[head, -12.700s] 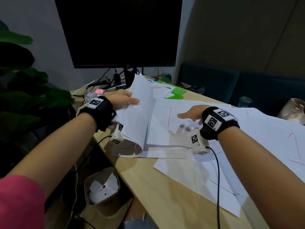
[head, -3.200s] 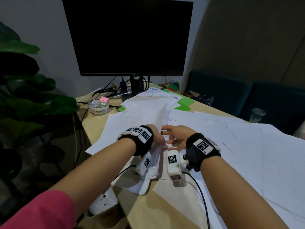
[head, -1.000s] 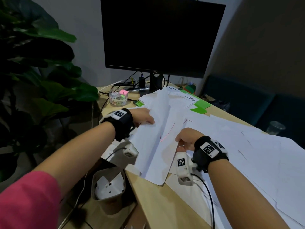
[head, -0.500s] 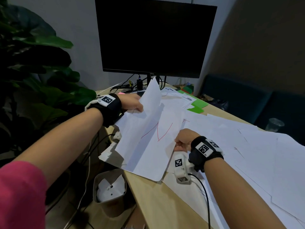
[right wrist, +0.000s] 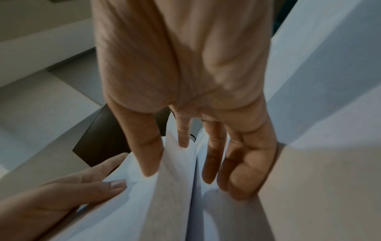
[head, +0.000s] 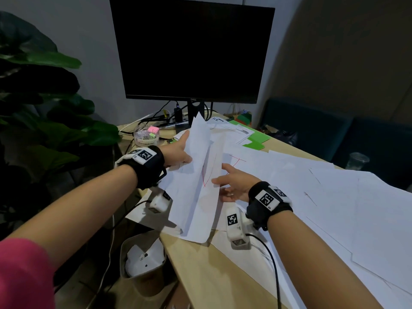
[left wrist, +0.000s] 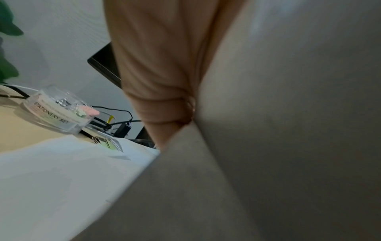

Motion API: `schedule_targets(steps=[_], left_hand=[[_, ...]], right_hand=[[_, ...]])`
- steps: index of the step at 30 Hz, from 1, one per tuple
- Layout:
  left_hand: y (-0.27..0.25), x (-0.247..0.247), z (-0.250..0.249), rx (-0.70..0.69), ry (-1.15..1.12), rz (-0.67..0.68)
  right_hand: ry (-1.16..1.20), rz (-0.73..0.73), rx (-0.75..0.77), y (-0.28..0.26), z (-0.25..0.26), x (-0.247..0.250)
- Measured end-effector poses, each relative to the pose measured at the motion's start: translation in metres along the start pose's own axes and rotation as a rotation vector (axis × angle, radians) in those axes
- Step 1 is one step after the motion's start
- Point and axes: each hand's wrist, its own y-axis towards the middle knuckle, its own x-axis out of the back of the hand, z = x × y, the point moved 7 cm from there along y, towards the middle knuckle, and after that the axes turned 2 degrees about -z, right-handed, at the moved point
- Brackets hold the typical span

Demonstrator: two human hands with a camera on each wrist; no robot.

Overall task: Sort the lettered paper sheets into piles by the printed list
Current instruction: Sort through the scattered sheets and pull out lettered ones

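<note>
Sheets (head: pixel 196 197) of white paper, folded upward in a loose bundle, stood just in front of the monitor (head: pixel 191 50) at the near left corner of the desk (head: pixel 211 277), one showing a red pen stroke. Nearest to the person, below the desk edge and well short of the monitor, a bin (head: pixel 142 259) held crumpled white paper. The right hand (head: pixel 231 186) reached in with fingers straight and spread, gripping nothing, its fingertips (right wrist: pixel 150 169) slipped between the raised sheets, probably to part them and read the letter. The left hand (head: pixel 178 150), a little nearer the monitor, pinched the bundle's left edge with its thumb on top, seemingly to keep the sheets propped open. More sheets (head: pixel 334 197) lay flat and overlapping to the monitor's right. Close under the monitor's left side sat a clear tub (head: pixel 147 137) of small stationery with a pink piece on top, and to its right a printed list (head: pixel 236 130) lay over green paper (head: pixel 256 139).
</note>
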Motion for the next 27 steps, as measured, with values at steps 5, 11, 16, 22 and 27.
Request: schedule_targets(steps=[5, 11, 16, 22, 27], left_hand=[[0.000, -0.007, -0.013, -0.136, 0.053, -0.019], [-0.004, -0.001, -0.022, -0.138, 0.166, -0.034], [-0.001, -0.015, -0.007, -0.138, -0.039, -0.058], [0.007, -0.045, 0.015, -0.098, -0.274, -0.069], [0.007, -0.053, 0.016, -0.105, -0.446, -0.030]], right_hand=[[0.046, -0.022, -0.001, 0.001, -0.003, 0.003], [0.059, -0.125, -0.049, 0.004, -0.005, 0.008], [0.034, -0.088, 0.012, 0.000, 0.005, -0.001], [-0.505, -0.079, 0.070, 0.002, 0.016, -0.023], [-0.665, -0.131, 0.116, 0.016, 0.014, -0.026]])
